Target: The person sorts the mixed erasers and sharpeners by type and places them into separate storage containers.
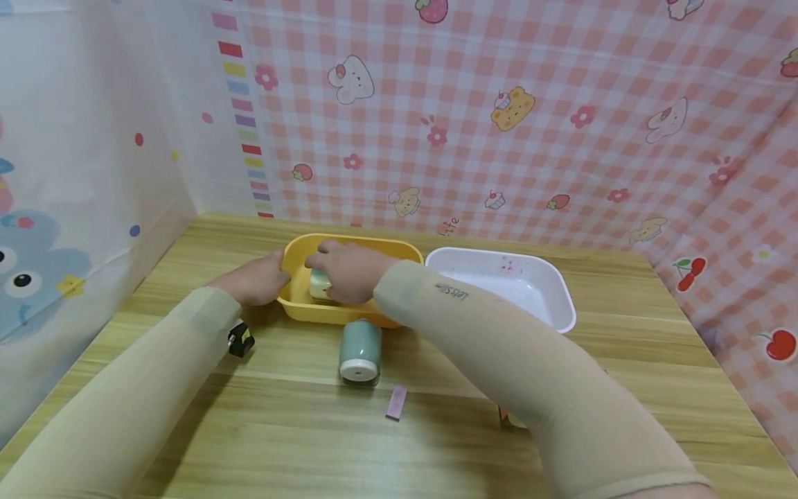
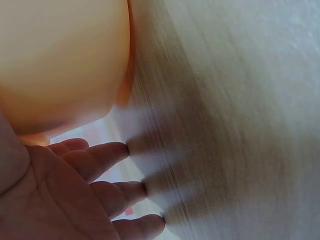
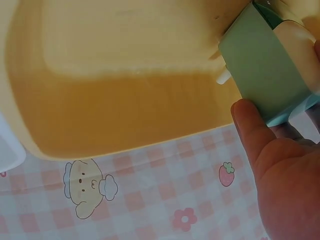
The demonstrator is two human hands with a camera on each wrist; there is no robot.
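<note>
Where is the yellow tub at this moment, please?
In the head view, the yellow tub sits slightly left of centre on the table, between the left hand and the white tub.

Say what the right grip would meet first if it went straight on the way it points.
Pointing leftward in the head view, the right grip, holding a green object, would likely first meet the yellow tub's left wall; its height against the rim is unclear.
</note>
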